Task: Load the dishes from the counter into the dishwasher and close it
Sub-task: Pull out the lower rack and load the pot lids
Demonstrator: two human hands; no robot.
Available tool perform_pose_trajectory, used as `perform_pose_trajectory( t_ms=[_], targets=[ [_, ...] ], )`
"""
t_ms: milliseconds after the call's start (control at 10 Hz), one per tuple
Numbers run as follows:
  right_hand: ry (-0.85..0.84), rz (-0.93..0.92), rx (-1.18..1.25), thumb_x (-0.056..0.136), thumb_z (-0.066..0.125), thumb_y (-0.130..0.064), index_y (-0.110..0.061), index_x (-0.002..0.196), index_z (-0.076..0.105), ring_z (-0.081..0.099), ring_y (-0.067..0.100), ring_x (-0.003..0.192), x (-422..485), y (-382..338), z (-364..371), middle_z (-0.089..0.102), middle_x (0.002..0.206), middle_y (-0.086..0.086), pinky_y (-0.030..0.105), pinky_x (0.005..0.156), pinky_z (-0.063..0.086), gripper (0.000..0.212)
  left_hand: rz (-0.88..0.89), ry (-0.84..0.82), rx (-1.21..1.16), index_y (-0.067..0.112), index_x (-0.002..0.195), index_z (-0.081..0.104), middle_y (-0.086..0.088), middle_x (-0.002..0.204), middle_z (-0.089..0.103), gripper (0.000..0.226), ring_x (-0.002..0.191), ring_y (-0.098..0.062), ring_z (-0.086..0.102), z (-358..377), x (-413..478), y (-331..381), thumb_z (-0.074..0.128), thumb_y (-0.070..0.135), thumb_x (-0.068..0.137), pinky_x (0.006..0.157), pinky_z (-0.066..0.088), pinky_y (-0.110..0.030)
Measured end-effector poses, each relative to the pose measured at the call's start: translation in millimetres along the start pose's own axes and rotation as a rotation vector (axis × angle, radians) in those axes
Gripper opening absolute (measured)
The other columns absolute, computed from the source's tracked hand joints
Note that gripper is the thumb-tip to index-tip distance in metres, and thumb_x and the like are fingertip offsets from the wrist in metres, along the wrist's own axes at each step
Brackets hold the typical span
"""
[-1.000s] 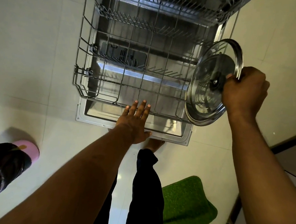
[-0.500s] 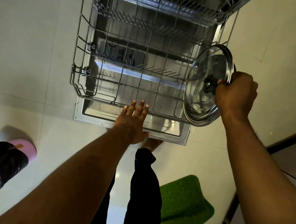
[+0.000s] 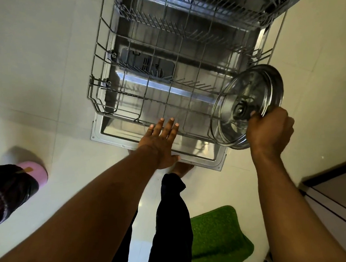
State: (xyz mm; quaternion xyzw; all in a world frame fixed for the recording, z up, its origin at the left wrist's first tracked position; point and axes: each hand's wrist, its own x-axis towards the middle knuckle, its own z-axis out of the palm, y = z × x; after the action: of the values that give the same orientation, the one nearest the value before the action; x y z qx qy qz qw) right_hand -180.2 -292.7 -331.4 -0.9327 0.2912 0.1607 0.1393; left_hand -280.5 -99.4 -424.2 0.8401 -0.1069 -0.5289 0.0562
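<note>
Lid [image 3: 247, 97] knob hidden in right hand [image 3: 270, 132] grip

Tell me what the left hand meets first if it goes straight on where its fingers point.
Likely the lower rack's front wire wall: the left hand's straight fingertips sit right at it, though depth is unclear.

Lid [image 3: 253, 96] at rack's [image 3: 166, 102] right front corner — mat [image 3: 218, 236] behind.

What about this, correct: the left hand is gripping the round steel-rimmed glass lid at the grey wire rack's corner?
No. The right hand grips the round steel-rimmed glass lid at the grey wire rack's corner; the head view shows the left hand open.
</note>
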Motion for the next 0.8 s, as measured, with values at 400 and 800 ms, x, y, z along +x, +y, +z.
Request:
perform_pose_trajectory(
  t_ms=[400,800],
  targets=[
    [0.082,-0.083,0.021,0.093,0.058,-0.021,-0.008,0.12,0.063,0.055,0.036,0.111,12.9,0.9,-7.2,0.065,0.117,0.016,0.037,0.088,0.045,0.03,0.002,0.007,-0.015,0.017,0.151,-0.025,-0.007,0.158,-0.032,0.094,0.147,-0.031,-0.026,-0.4,0.9,-0.1,0.033,0.066,0.096,0.121,-0.008,-0.047],
    [-0.002,0.031,0.221,0.089,0.069,-0.021,-0.006,0.126,0.058,0.059,0.033,0.116,-2.8,7.6,42.7,0.061,0.127,0.015,0.036,0.092,0.048,0.041,0.001,0.011,-0.005,0.016,0.152,-0.024,-0.007,0.159,-0.031,0.095,0.147,-0.031,-0.025,-0.7,1.4,1.0,0.034,0.066,0.095,0.12,-0.008,-0.046]
  ],
)
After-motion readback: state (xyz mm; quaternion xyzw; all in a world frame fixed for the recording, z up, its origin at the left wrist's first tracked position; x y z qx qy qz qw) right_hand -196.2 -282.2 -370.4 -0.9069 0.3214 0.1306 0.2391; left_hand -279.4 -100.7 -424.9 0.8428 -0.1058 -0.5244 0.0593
